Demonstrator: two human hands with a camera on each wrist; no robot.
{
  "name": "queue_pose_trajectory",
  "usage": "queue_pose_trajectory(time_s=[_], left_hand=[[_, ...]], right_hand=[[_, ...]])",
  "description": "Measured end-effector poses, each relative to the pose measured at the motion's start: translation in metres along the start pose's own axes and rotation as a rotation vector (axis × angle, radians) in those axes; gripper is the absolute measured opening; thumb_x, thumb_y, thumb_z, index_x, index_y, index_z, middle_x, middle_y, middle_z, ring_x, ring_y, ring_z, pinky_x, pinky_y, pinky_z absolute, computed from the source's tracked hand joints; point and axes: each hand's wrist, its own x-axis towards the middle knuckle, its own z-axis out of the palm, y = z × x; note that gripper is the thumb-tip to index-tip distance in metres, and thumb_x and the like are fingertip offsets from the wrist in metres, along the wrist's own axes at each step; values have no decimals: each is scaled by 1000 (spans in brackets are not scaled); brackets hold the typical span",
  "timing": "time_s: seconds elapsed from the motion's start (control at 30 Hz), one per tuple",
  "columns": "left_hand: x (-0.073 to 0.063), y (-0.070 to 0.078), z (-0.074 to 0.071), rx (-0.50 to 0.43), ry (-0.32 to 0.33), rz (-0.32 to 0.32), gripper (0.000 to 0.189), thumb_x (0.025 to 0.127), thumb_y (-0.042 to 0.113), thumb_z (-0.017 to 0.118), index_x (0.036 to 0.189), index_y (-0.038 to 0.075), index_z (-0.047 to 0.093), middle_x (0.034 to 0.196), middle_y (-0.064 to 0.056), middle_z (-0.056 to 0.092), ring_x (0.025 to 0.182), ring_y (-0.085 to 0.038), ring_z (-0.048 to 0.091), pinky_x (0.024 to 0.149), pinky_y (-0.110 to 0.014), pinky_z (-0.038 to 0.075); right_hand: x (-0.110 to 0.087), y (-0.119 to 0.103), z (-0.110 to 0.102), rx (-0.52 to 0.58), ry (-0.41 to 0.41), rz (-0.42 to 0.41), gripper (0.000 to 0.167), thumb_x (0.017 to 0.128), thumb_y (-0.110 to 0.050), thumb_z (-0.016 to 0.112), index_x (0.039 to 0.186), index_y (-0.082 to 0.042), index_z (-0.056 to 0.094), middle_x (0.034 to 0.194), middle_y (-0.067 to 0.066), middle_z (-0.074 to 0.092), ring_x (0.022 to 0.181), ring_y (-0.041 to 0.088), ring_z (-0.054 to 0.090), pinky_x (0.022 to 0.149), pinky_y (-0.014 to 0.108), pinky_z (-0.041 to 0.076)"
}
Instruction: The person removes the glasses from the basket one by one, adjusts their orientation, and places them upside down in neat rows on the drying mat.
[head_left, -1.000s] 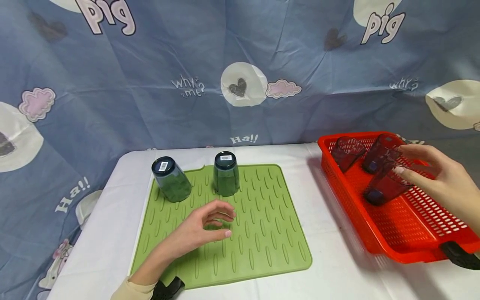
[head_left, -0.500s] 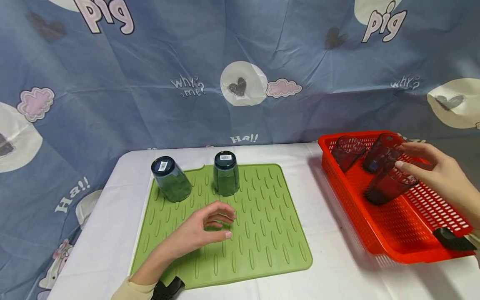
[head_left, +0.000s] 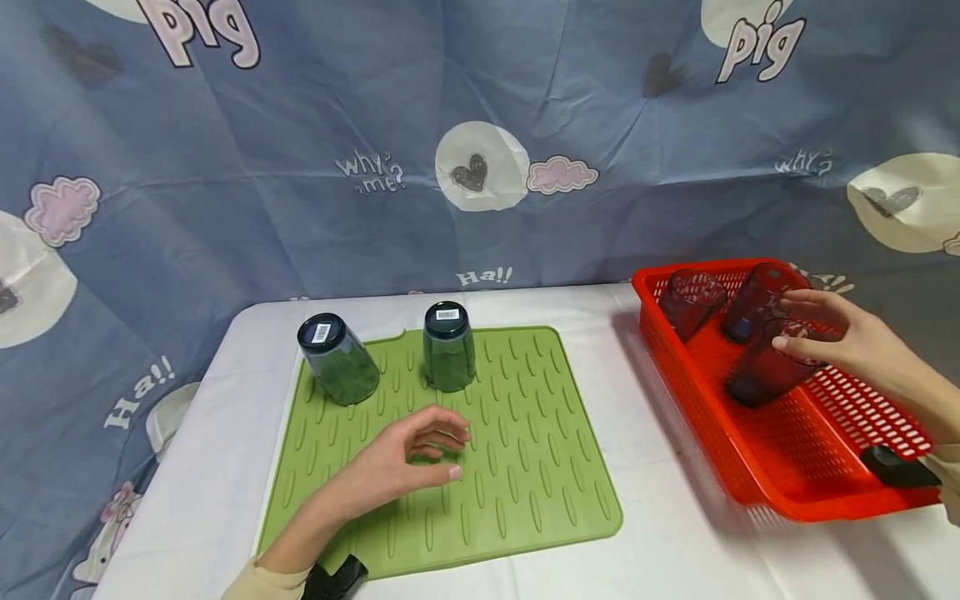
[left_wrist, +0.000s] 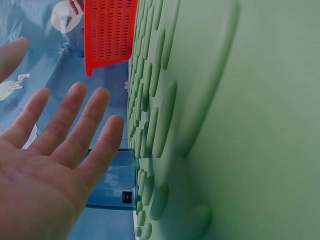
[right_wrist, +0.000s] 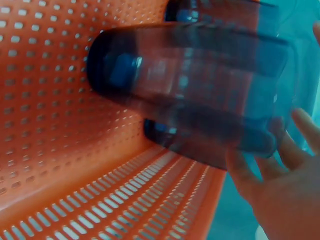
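Note:
My right hand (head_left: pixel 840 329) is at the rim of a tinted drinking glass (head_left: pixel 765 375) that leans in the red basket (head_left: pixel 697 400). Seen from the right wrist, the fingers (right_wrist: pixel 245 172) lie along the rim side of this glass (right_wrist: pixel 195 85), and the thumb shows only at the frame's edge. Two more glasses (head_left: pixel 692 300) stand tilted behind it. My left hand (head_left: pixel 405 454) hovers over the green drying mat (head_left: pixel 525 467), its fingers loosely bent and holding nothing. Two upturned glasses, one at the back left (head_left: pixel 339 362) and one at the back middle (head_left: pixel 448 350), stand on the mat.
A white cloth (head_left: pixel 630 467) covers the table. Behind it hangs a blue printed curtain (head_left: pixel 315 225). The basket's raised, perforated walls surround the glasses at the right. A black strap (head_left: pixel 896 467) is at the right wrist, over the basket's near edge.
My right hand shifts slightly at the rim of the leaning glass, and its wrist strap has moved left over the basket. My left hand and the two upturned glasses stay put.

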Motion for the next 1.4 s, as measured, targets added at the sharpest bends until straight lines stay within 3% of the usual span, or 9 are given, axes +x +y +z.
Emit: queue_pose_trajectory(time_s=[0.13, 0.23, 0.4, 0.57, 0.8, 1.17, 1.4], left_hand=[[-1, 0, -1, -7, -4, -1, 46, 90, 9, 72, 131, 3, 53, 125, -19, 58, 114, -36, 57, 100, -54, 44], [-1, 0, -1, -8, -6, -6, 47, 89, 9, 73, 131, 4, 53, 126, -18, 58, 114, -36, 58, 100, -53, 44], [-2, 0, -2, -3, -7, 0, 47, 88, 8, 73, 131, 5, 54, 126, -16, 58, 114, -34, 58, 100, -52, 45], [-4, 0, -4, 0, -5, 4, 46, 89, 9, 73, 131, 5, 54, 126, -16, 59, 114, -34, 58, 100, -51, 45], [-7, 0, -7, -4, 6, -8, 45, 89, 9, 72, 131, 6, 54, 126, -15, 58, 114, -33, 58, 100, -52, 45], [-8, 0, -7, -8, -5, -14, 45, 89, 9, 72, 131, 6, 54, 127, -16, 58, 114, -34, 58, 100, -52, 45], [-7, 1, -7, -11, -8, -13, 45, 90, 10, 71, 131, 5, 54, 127, -16, 58, 115, -35, 57, 100, -51, 45]], right_hand=[[6, 10, 2, 13, -61, -76, 69, 90, -11, 72, 148, -7, 36, 123, -24, 49, 105, -12, 48, 76, 6, 41], [7, 16, 3, 34, -91, -112, 68, 88, -6, 73, 146, -10, 38, 123, -19, 55, 107, -8, 52, 79, 7, 42], [7, 21, 2, 40, -125, -109, 66, 88, -6, 73, 145, -12, 39, 122, -16, 57, 106, -4, 56, 79, 9, 44], [10, 22, 0, -1, -173, -81, 70, 88, -10, 73, 147, -11, 34, 120, -23, 53, 104, -10, 51, 77, 9, 42], [15, 26, 4, 40, -199, -158, 66, 84, 1, 73, 140, -8, 40, 117, -19, 59, 101, -5, 57, 76, 12, 47], [14, 28, 1, -20, -202, -79, 62, 87, -11, 74, 141, -13, 43, 116, -17, 63, 100, -3, 60, 75, 16, 49], [10, 31, -4, -93, -182, -17, 70, 88, -20, 76, 144, -8, 36, 110, -32, 50, 93, -15, 51, 67, 15, 46]])
